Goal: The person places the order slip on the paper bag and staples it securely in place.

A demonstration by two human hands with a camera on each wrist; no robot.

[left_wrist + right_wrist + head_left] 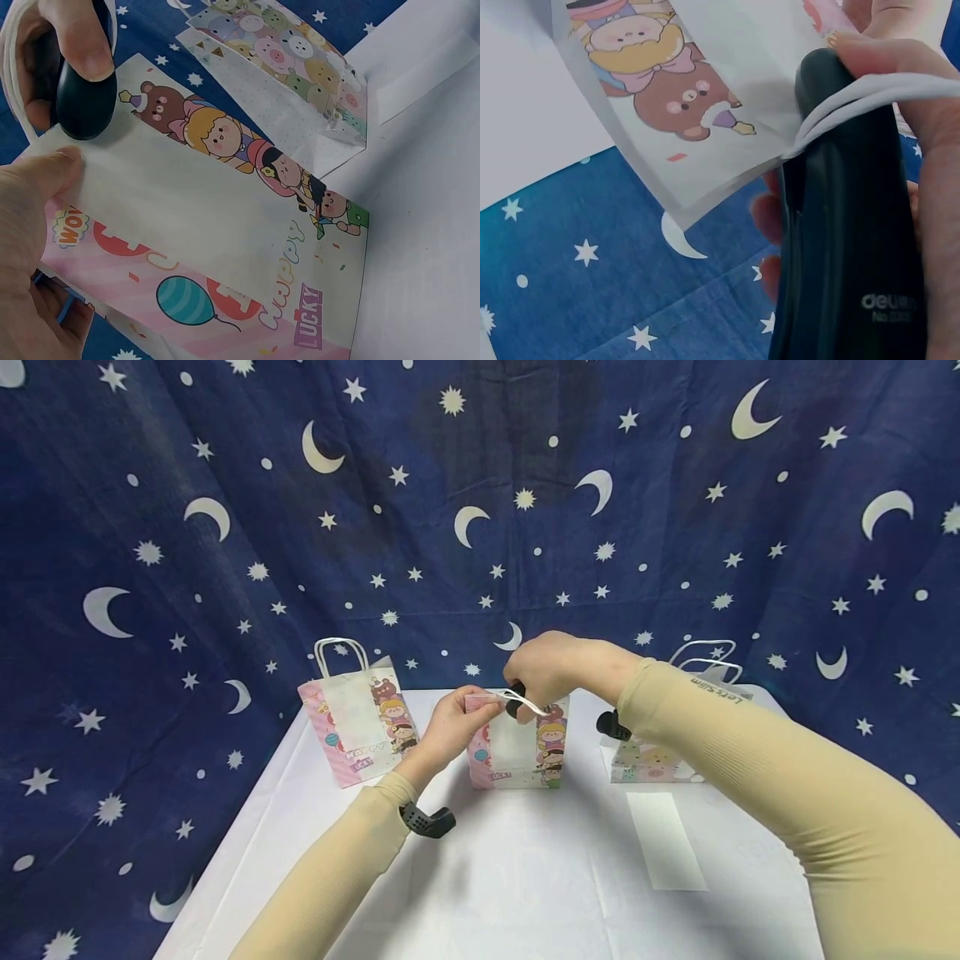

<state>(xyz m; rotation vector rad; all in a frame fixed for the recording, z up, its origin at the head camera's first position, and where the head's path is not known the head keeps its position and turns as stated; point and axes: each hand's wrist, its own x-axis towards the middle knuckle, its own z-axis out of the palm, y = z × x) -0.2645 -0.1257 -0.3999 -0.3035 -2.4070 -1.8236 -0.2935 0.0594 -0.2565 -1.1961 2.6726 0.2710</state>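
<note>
The stapler (847, 232) reaches my screen as smooth black plastic with a low sheen. I read the middle bag (180, 195) as smooth, mostly matt printed paper, its handle (881, 90) as white cord. Both sleeves (757, 760) look like matt, finely ribbed knit. The backdrop (420, 527) is matt, faintly creased cloth; from here, the smooth white table covering (517, 885) could be cloth or plastic.

Pink bag (517, 747) stands upright, black stapler (847, 225) at rim.
</note>
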